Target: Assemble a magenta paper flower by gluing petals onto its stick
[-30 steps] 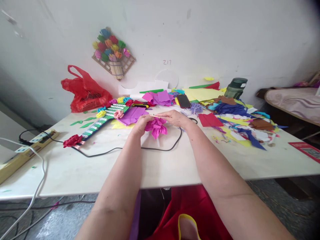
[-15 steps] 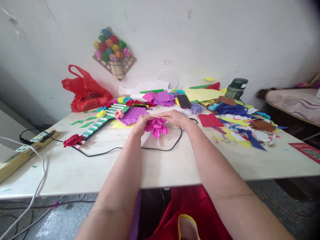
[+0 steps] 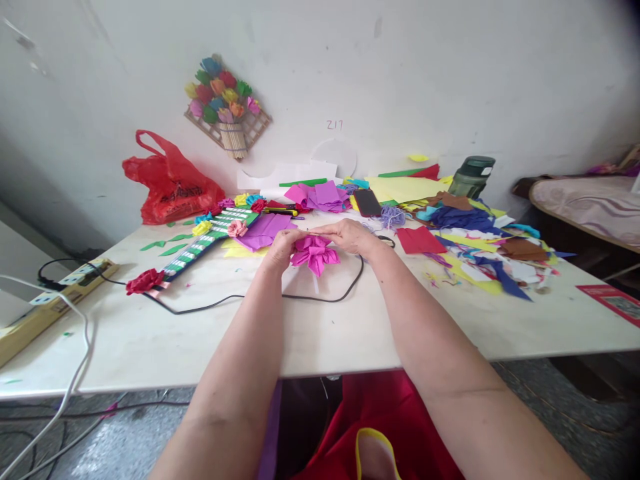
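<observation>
A bright magenta paper flower (image 3: 316,256) with pointed, folded petals hangs between my hands, just above the table. My left hand (image 3: 285,248) is closed at the flower's upper left side. Over the flower's top, my right hand (image 3: 346,235) is closed as well, its fingertips meeting those of the left. The fingers and the back of the hands cover the flower's base. Close behind my left hand lie purple paper sheets (image 3: 263,231) and a green-and-white striped strip (image 3: 213,241) with paper roses on it.
A black cable (image 3: 210,305) runs across the table below the flower. Behind stand a red plastic bag (image 3: 173,190) and a dark green bottle (image 3: 473,177), with a phone (image 3: 367,203) between them. Coloured paper scraps (image 3: 465,220) pile up at right. A power strip (image 3: 60,300) lies at left.
The magenta flower has turned slightly in my fingers and shifted a little right; its petals show more spread. Both hands stay in nearly the same place.
</observation>
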{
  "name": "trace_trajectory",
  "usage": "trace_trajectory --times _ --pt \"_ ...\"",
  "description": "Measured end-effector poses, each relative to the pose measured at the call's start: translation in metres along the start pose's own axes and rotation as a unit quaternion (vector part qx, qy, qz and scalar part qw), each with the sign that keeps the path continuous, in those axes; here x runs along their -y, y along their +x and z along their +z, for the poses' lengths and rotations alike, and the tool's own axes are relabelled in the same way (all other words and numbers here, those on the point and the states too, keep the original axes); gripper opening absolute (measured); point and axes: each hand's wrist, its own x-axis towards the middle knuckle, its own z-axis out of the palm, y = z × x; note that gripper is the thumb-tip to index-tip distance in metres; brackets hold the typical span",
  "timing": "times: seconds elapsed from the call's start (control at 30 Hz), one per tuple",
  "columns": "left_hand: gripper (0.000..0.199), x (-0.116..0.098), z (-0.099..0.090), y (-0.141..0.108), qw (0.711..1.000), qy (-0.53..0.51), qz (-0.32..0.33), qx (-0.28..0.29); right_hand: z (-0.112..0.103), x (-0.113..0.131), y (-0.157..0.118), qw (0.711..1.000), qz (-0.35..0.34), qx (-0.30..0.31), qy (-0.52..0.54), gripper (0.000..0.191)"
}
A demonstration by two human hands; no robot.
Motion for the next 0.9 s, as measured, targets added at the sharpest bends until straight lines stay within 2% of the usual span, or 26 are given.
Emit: trace_trajectory --times 0.67,0.9 --pt "0.030 0.0002 -0.0008 0.0001 0.999 0.010 0.047 0.017 0.0026 0.0020 -0.0004 0.999 0.029 -0.020 0.022 0.032" --pt "0.025 -0.0003 0.0003 0.0005 0.999 0.014 0.051 0.012 0.0084 0.0018 0.0034 0.995 0.061 -0.063 -0.051 0.033"
